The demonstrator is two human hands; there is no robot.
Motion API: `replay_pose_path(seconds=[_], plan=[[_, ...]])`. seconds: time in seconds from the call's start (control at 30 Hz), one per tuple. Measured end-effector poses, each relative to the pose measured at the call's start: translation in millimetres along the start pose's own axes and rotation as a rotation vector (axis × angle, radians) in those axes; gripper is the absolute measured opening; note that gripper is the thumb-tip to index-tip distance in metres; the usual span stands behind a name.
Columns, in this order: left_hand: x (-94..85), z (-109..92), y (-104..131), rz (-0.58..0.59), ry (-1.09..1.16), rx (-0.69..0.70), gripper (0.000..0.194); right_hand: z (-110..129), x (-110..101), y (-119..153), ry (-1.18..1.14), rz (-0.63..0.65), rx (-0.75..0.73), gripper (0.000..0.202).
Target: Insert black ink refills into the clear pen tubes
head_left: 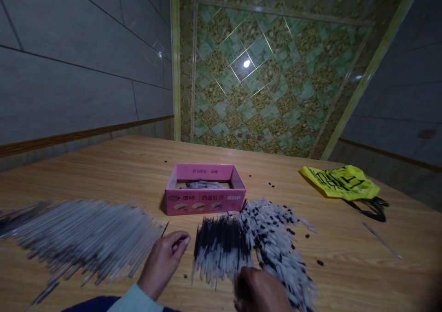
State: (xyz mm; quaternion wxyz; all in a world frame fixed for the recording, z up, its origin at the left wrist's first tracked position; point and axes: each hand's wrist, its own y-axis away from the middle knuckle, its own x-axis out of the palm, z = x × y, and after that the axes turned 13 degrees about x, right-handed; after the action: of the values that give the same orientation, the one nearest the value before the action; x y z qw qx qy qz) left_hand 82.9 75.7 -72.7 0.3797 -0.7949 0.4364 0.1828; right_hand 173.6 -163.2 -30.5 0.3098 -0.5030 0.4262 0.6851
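Black-tipped rods (pixel 221 252) lie heaped on the bench (pixel 131 164) between the two hands, on the near side of the pink box (pixel 205 206). Left hand (pixel 162 262): fingers curled, thumb near forefinger; whether it grips the dark pointed stick (pixel 165 229) beside it cannot be told. Right hand (pixel 262 289): curled at the rods' near end, contents hidden. Rods are judged light, stiff, smooth and apt to roll; mid-shaft is the sounder hold. White-and-black pieces (pixel 272 238) crowd their right edge; the box wall limits the far side; wider room appears beyond it
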Motion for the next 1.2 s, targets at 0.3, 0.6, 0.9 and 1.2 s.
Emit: replay_pose_path(seconds=[0.3, 0.6, 0.9, 1.2], plan=[[-69.1, 28.5, 7.2, -0.002, -0.492, -0.221, 0.022, 4.0, 11.0, -2.9, -0.008, -0.025, -0.034, 0.020], [-39.2, 1.9, 6.3, 0.101, -0.296, -0.111, 0.029, 28.3, -0.2, -26.2, -0.095, -0.321, -0.187, 0.017], [-40.0, 5.2, 9.4, 0.124, -0.439, -0.132, 0.027, 56.2, 9.0, -44.3, -0.123, -0.320, -0.228, 0.020], [-57.8, 27.4, 16.5, 0.210, -0.685, -0.349, 0.029, 58.9, 12.8, -33.5, -0.096, -0.284, -0.194, 0.013]])
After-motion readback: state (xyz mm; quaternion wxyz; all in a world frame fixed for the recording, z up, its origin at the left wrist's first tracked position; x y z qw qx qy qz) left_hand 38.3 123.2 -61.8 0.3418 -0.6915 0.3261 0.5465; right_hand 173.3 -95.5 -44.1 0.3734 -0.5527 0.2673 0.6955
